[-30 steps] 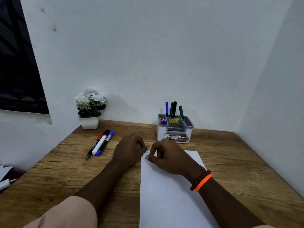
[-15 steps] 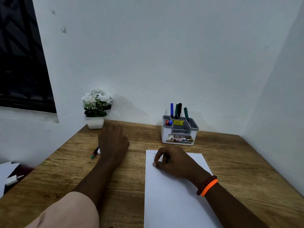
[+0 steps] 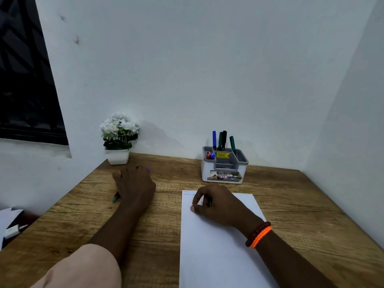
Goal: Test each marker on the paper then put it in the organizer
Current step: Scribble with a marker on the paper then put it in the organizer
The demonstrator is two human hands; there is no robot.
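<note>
My left hand lies flat over the loose markers at the table's left. A blue marker tip pokes out past its fingertips, and a green-and-red marker end shows under the wrist. Nothing there is lifted. My right hand rests curled on the top of the white paper, its thumb on the sheet. A dark sliver shows between its fingers, and I cannot tell whether it is a marker. Faint scribbles mark the paper's top left corner. The grey-and-white organizer holds several upright markers.
A white pot of white flowers stands at the back left by the wall. Walls close the wooden table at the back and right. White papers and a small white item lie beyond the left edge, under a dark window.
My left hand left the paper's top edge and went left onto the loose markers, covering most of them. My right hand has stayed on the paper.
</note>
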